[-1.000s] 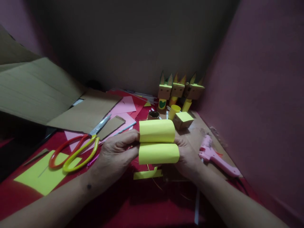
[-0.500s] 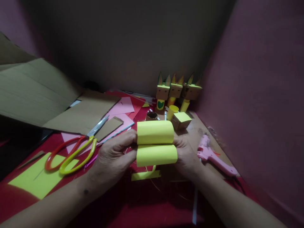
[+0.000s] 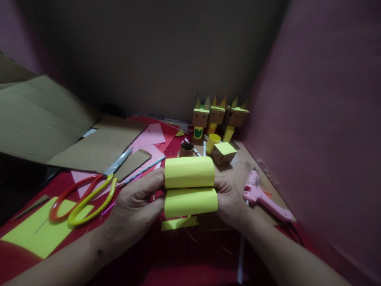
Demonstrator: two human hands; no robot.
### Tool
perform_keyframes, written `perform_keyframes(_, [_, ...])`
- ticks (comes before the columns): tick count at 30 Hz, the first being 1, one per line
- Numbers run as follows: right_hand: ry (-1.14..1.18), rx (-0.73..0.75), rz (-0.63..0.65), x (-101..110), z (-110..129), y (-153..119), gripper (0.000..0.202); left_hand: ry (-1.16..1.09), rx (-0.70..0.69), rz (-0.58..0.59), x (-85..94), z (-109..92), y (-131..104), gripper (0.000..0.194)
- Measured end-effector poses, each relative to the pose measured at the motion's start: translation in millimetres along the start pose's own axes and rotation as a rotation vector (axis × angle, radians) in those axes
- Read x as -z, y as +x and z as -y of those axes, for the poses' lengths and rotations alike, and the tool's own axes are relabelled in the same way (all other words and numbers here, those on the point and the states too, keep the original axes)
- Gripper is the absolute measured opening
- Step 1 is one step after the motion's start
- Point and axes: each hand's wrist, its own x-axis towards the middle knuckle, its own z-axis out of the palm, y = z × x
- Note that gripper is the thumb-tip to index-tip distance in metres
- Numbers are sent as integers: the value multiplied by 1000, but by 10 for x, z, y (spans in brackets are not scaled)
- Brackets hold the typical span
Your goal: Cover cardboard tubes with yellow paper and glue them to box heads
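Observation:
Between my hands is a yellow paper piece (image 3: pixel 189 172), curled into two rolls that meet along a middle seam. My left hand (image 3: pixel 138 202) grips its left end, thumb and fingers at the seam. From the other side my right hand (image 3: pixel 233 198) holds the right end, its fingertips partly hidden behind the paper. Just below hangs or lies a narrow yellow paper strip (image 3: pixel 180 223); I cannot tell which. Beyond the rolls stand a brown cardboard tube (image 3: pixel 187 150), a yellow paper tube (image 3: pixel 213 143) and a small box with a yellow top (image 3: pixel 225 154).
Scissors (image 3: pixel 89 194) with red and yellow handles lie at left over a yellow sheet (image 3: pixel 38 232). Cardboard (image 3: pixel 101 139) and pink paper (image 3: pixel 151 135) are behind. A pink glue gun (image 3: pixel 264 198) rests at right. Several eared cardboard figures (image 3: pixel 201 116) stand by the back wall.
The view has shifted slightly, so everything sits a little further left and lower. Both hands keep their hold, and the rolled paper faces me much as before.

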Motion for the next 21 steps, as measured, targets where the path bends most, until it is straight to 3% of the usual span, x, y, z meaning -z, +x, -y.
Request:
perform_keyframes(6, [-34, 4, -1, 48, -25, -21, 30, -277, 218, -5, -51, 10, 16, 38])
perform_keyframes(10, [-20, 12, -8, 37, -34, -20, 27, -407, 345, 62, -79, 0, 31, 34])
perform_keyframes(13, [16, -26, -1, 14, -29, -8, 25, -384, 372, 102, -82, 5, 18, 20])
perform_keyframes(21, [59, -75, 24, -1, -25, 27, 34, -336, 327, 93, -75, 13, -7, 25])
